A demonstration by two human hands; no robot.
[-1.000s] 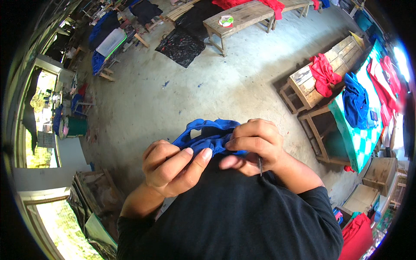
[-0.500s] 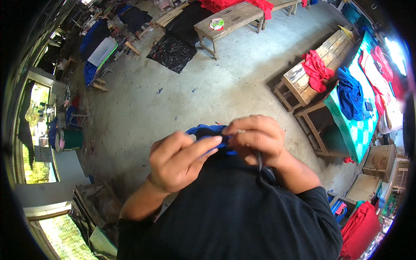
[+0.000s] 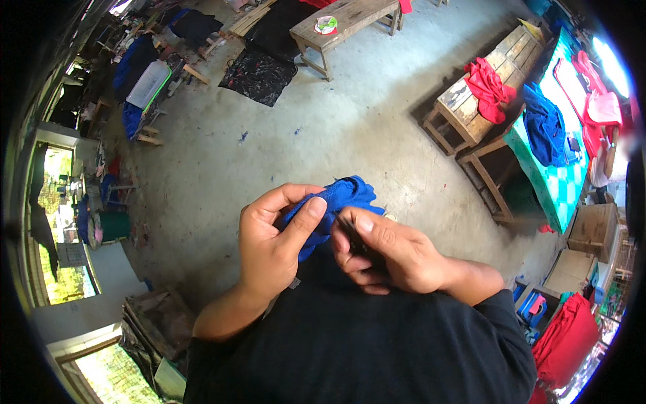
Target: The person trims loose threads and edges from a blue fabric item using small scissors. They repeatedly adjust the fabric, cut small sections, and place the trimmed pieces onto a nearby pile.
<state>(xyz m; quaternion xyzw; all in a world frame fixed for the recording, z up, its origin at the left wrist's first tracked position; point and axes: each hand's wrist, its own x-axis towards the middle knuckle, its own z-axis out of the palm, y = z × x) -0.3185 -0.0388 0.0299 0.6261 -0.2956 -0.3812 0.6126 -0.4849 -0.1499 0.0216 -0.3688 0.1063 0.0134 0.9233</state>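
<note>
Bunched blue fabric [image 3: 351,193] is pinched between the thumb and fingers of my left hand [image 3: 272,232], in front of my black shirt. It bulges upward past the fingertips, and its lower end hangs down between my hands. Close beside it on the right, my right hand [image 3: 397,252] is closed around a small dark tool [image 3: 358,244] that looks like thread snips. Its tip lies near the cloth; most of it is hidden by the fingers, and I cannot tell whether it touches the cloth.
A wooden bench with red cloth [image 3: 490,91] and a table with a green checked cover [image 3: 538,145] stand to the right, blue cloth on the latter. Another bench [image 3: 346,30] is ahead, beside black plastic sheeting [image 3: 259,77]. Red cloth [image 3: 568,337] lies at lower right.
My hands have moved apart from a close fingertip pinch. The blue fabric now stands up in my left hand, and the dark tool has turned forward in my right hand.
</note>
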